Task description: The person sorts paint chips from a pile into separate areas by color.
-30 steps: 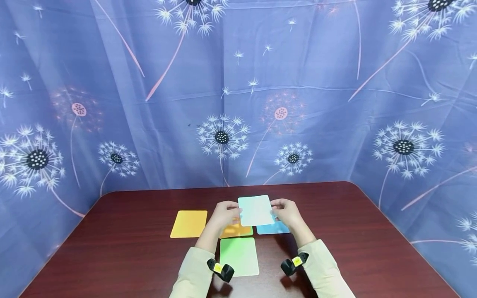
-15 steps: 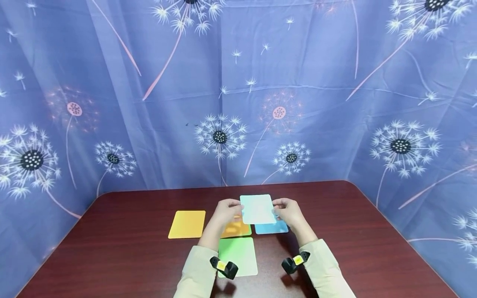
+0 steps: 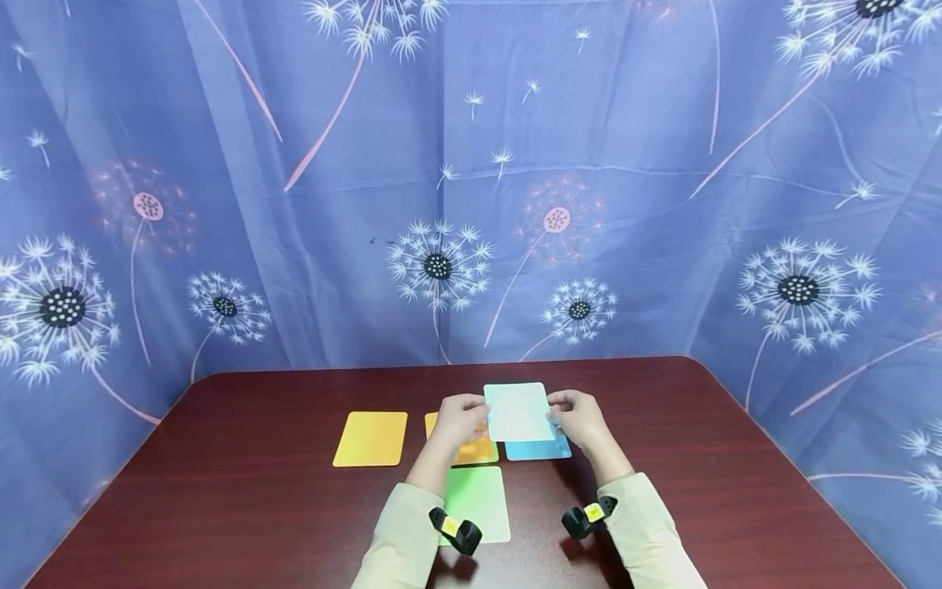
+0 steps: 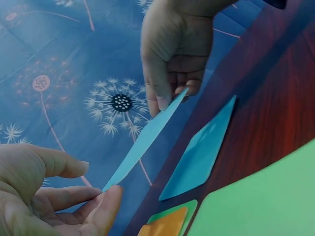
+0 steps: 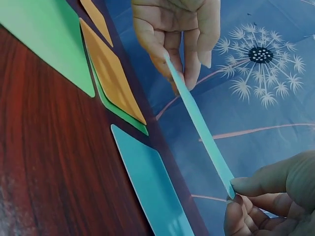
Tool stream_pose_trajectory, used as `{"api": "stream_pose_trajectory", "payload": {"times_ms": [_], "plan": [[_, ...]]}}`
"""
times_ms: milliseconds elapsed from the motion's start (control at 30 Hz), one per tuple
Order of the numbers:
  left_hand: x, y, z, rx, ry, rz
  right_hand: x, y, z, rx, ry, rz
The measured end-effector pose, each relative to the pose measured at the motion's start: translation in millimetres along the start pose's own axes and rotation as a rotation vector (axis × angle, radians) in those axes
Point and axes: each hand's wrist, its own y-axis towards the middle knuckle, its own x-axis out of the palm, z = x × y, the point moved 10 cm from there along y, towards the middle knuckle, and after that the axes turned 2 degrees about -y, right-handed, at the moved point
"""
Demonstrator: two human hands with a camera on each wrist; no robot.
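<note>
Pale blue card (image 3: 518, 412) up off the table (image 3: 662, 458), pinched both sides.
Looks like the two-handed hold step; next move probably calls for keeping it level, hands in sync. Left hand (image 3: 459, 419) pinches the left edge, right hand (image 3: 581, 419) the right; fingers nearly closed, just card between. Lower blue card (image 3: 537, 451) lies apart, partly hidden behind it in head view.

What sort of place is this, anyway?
Probably an indoor tabletop recording setup, though I can't be certain: a dandelion-print cloth hangs behind a dark table, and black wrist-worn devices look like cameras.
</note>
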Motion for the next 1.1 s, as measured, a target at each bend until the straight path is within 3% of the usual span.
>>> {"api": "stream_pose_trajectory", "payload": {"times_ms": [300, 733, 1100], "plan": [[5.2, 0.2, -3.4, -0.003, 0.029, -0.016, -4.0, 2.6, 4.3, -0.012, -0.013, 0.018], [18.5, 2.0, -8.9, 0.004, -0.003, -0.068, -12.2, 9.0, 16.5, 0.029, -0.029, 0.051], [26.5, -1.6, -11.1, 0.017, 0.056, -0.099, -13.0, 6.0, 22.6, 0.089, -0.131, 0.029]]}}
